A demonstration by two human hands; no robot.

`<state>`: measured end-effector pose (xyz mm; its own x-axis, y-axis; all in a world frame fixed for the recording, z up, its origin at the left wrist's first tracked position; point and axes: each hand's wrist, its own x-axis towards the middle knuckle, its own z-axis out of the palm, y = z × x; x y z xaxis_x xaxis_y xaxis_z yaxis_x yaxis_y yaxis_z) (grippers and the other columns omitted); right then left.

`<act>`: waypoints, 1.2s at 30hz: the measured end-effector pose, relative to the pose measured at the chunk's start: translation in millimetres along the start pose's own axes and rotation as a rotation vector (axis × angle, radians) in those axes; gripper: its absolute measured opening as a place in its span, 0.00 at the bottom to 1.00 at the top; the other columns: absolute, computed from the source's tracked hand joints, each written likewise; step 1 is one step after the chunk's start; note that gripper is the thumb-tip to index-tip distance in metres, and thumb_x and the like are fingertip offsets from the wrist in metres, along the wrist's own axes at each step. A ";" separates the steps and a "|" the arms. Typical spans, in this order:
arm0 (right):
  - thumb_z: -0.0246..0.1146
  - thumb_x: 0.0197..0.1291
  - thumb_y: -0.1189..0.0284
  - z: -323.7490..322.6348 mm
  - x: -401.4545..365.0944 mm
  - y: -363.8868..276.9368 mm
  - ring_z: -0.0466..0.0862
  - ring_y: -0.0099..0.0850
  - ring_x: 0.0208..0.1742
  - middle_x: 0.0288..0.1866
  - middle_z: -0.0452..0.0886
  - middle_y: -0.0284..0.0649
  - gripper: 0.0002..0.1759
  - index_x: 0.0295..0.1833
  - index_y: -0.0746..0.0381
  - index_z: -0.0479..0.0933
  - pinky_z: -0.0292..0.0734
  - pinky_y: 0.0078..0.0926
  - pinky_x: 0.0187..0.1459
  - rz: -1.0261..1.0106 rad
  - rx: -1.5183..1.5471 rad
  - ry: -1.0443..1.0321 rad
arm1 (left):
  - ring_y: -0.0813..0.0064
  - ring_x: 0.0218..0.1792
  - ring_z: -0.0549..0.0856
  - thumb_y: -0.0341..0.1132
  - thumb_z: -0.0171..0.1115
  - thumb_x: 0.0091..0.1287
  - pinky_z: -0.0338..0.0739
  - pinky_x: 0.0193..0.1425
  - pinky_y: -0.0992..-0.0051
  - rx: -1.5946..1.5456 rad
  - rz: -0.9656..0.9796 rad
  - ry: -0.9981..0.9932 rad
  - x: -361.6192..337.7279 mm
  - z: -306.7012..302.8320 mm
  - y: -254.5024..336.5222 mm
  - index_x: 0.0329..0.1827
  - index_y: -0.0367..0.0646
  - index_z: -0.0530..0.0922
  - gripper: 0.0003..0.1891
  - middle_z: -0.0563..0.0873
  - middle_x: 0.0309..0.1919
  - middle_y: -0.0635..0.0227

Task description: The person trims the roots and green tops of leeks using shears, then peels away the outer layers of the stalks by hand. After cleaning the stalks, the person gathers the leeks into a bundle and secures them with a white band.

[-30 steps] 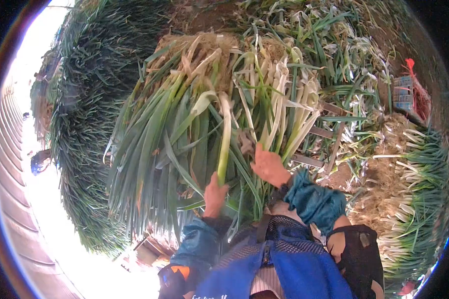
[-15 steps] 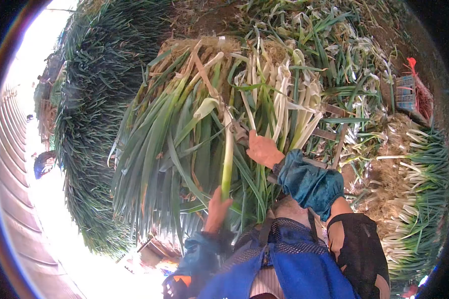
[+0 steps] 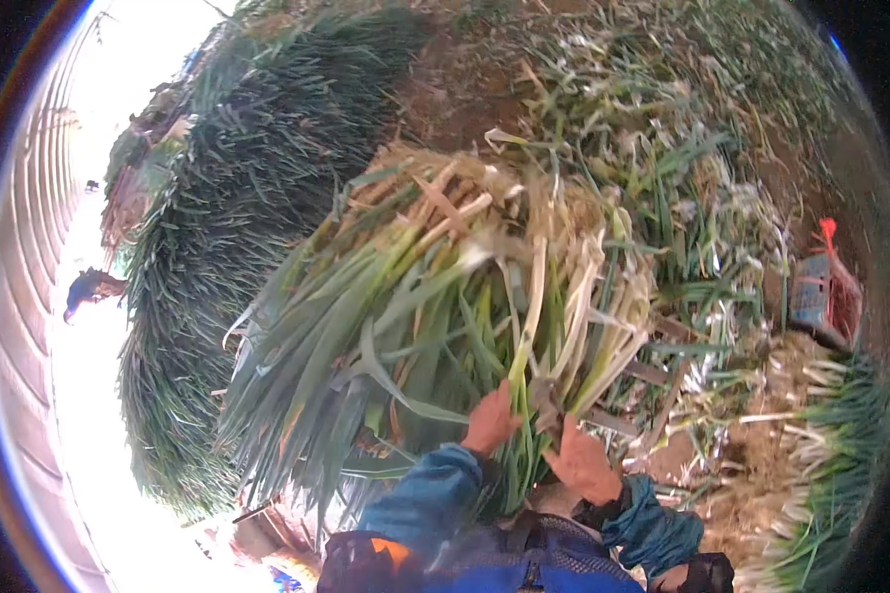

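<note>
A large heap of leeks point(image 3: 366, 336) lies in front of me, green leaves toward the lower left and pale roots at the top. My left hand point(image 3: 492, 421) is closed round the lower part of a leek stalk point(image 3: 536, 296), whose pale end points up. Just right of it, my right hand point(image 3: 585, 465) is closed near a grey-brown object point(image 3: 546, 397), blurred and partly hidden among the leaves. What my right fingers hold cannot be made out. The hands are close together but apart.
A long bank of green leeks point(image 3: 257, 198) stands at the left. Loose peelings point(image 3: 692, 188) cover the ground at the upper right. A basket with red netting point(image 3: 827, 296) sits at the right, above a row of leeks point(image 3: 841, 465). A person point(image 3: 93, 291) is at the far left.
My right hand has moved down and right, with the grey-brown object near its fingers. My left hand has shifted right, and the stalk with it. The whole view has tilted and shifted.
</note>
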<state>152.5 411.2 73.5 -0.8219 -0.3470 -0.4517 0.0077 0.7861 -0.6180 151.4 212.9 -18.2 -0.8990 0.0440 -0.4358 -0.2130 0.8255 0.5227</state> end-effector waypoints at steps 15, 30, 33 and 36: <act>0.53 0.57 0.67 24.4 63.8 38.7 0.82 0.53 0.29 0.27 0.80 0.58 0.24 0.53 0.74 0.60 0.78 0.48 0.30 0.001 -0.168 -0.119 | 0.52 0.37 0.82 0.40 0.65 0.50 0.79 0.37 0.56 0.101 -0.198 -0.228 -70.5 68.7 22.5 0.47 0.38 0.65 0.25 0.78 0.35 0.54; 0.64 0.51 0.61 38.8 45.0 45.2 0.80 0.47 0.25 0.22 0.76 0.48 0.39 0.58 0.79 0.59 0.75 0.41 0.26 -0.149 -0.146 0.090 | 0.58 0.42 0.82 0.42 0.71 0.44 0.75 0.46 0.62 0.823 -0.249 0.309 67.3 -163.5 -102.4 0.39 0.37 0.72 0.24 0.82 0.38 0.53; 0.63 0.53 0.62 36.4 50.5 30.9 0.79 0.47 0.24 0.21 0.76 0.47 0.37 0.59 0.77 0.57 0.74 0.42 0.25 -0.154 -0.101 0.039 | 0.59 0.33 0.85 0.37 0.67 0.48 0.79 0.36 0.64 0.745 -0.201 0.162 76.0 -169.7 -115.4 0.37 0.37 0.71 0.18 0.84 0.32 0.54; 0.67 0.51 0.62 25.9 45.3 2.2 0.80 0.51 0.28 0.25 0.77 0.53 0.39 0.58 0.76 0.57 0.75 0.42 0.28 -0.115 -0.034 0.047 | 0.58 0.25 0.86 0.30 0.61 0.52 0.79 0.28 0.67 0.799 -0.072 0.263 62.5 -146.6 -112.5 0.36 0.37 0.71 0.11 0.85 0.26 0.56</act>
<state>130.0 384.0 35.0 -0.8419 -0.4125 -0.3478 -0.1070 0.7594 -0.6417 63.0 40.2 3.2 -0.9744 -0.0747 -0.2118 -0.0274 0.9755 -0.2182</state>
